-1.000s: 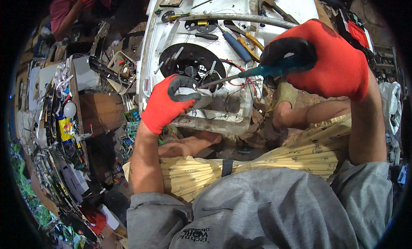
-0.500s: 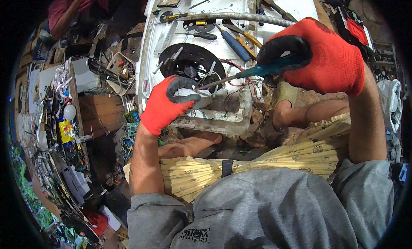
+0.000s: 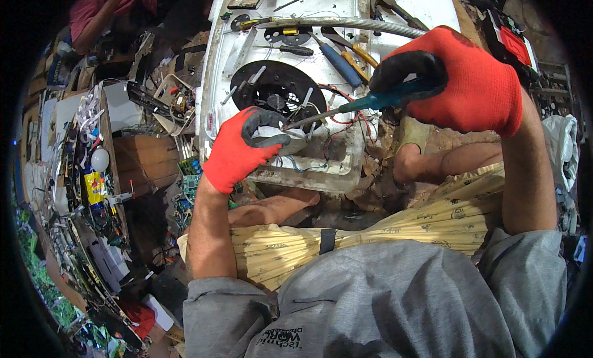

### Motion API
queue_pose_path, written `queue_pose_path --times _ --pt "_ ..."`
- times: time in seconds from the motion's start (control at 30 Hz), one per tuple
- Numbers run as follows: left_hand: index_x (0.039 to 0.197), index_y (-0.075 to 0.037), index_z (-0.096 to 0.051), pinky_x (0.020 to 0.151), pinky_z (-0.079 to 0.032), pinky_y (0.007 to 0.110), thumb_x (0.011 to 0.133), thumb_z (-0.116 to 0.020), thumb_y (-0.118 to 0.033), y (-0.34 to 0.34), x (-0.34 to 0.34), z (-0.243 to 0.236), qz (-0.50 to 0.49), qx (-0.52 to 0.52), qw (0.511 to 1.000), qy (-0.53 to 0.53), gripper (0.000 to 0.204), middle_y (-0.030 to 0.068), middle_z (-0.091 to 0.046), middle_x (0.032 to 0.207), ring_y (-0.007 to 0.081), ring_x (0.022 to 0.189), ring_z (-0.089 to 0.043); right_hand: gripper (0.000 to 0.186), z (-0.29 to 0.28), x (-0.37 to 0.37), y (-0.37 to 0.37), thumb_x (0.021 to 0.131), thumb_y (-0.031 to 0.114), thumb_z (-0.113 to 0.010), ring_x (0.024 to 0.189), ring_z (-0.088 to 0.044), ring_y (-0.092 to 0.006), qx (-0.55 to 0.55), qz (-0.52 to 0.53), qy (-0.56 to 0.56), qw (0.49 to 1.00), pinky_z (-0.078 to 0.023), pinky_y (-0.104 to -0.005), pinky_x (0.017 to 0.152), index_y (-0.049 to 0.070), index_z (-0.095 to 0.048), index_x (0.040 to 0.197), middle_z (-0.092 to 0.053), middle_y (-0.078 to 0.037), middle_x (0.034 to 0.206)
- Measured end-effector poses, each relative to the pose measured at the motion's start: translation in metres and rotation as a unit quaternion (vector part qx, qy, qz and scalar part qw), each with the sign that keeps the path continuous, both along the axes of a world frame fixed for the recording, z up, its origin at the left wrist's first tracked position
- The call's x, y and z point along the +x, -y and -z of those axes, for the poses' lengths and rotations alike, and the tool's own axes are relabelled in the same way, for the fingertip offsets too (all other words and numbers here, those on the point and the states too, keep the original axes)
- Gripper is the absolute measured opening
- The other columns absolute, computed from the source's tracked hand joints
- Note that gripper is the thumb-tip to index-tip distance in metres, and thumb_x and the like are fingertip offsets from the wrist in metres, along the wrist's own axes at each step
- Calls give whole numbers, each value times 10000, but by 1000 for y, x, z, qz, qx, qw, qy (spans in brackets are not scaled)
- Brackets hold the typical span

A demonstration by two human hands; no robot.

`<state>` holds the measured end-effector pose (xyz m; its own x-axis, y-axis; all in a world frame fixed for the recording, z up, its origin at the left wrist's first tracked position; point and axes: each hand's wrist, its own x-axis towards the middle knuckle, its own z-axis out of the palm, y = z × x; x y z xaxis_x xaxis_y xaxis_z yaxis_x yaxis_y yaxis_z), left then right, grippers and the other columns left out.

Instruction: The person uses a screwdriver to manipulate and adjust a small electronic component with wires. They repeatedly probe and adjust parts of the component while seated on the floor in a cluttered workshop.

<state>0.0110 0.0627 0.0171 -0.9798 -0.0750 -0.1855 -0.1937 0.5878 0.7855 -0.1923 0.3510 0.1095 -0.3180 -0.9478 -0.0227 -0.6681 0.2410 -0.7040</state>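
Note:
My right hand (image 3: 454, 80), in a red glove with black palm and fingertips, is wrapped round the teal handle of a screwdriver (image 3: 370, 102). Its metal shaft slants down to the left, and the tip meets a small whitish piece (image 3: 272, 132) pinched in my gloved left hand (image 3: 247, 142). Fingers cover most of that piece, so its kind cannot be made out. Just beyond my left hand lies a round black disc-shaped part (image 3: 272, 80) with pale posts and a fan-like centre. Red and dark wires (image 3: 346, 108) trail beside it.
A white panel (image 3: 343, 180) serves as the work surface. On it lie a hammer (image 3: 398, 9), a blue-handled tool (image 3: 340, 66), a short black-handled tool (image 3: 296, 50) and a braided hose (image 3: 346, 23). Circuit scrap (image 3: 92, 228) is heaped at left. Another person's arm (image 3: 96, 24) shows at upper left.
Almost nothing differs. The screwdriver and both hands have shifted very slightly, with the tip still at the piece in my left hand.

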Motion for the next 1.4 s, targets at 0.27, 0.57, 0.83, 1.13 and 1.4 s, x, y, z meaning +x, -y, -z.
queue_pose_path --times 0.27,0.57,0.83,1.13,1.4 --pt "1034 11 -684 813 -522 292 736 -788 -33 0 1 5 -6 8 1000 -14 318 74 -647 995 155 930 -632 191 16 -23 2 889 179 -641 624 -581 -66 -18 145 337 930 -441 -228 523 40 -641 1020 -631 1 768" --pt "1036 -16 -697 811 -533 327 720 -800 -47 6 9 13 -40 21 999 -27 334 108 -659 973 227 895 -653 254 19 -14 -1 960 278 -630 576 -606 -107 106 213 369 898 -475 -259 472 39 -698 1014 -659 -39 753" --pt "1059 -46 -701 833 -533 363 711 -804 -66 6 2 9 -2 -2 999 -51 363 128 -667 998 301 919 -669 259 19 -20 -7 924 228 -659 557 -596 -107 151 209 348 901 -472 -276 471 -4 -713 1025 -661 -61 744" --pt "1071 -41 -692 829 -535 363 715 -804 -61 6 1 8 23 -9 998 -54 374 136 -664 1010 313 927 -669 281 7 -10 -3 826 136 -733 644 -628 -100 219 207 253 920 -500 -249 560 9 -710 1077 -707 -51 852" --pt "1068 -34 -695 837 -537 372 708 -813 -64 3 2 7 31 -37 996 -77 380 152 -669 1023 333 946 -670 348 15 -11 -15 775 75 -765 800 -674 -165 156 141 260 943 -548 -291 648 32 -684 1111 -715 -98 1023"
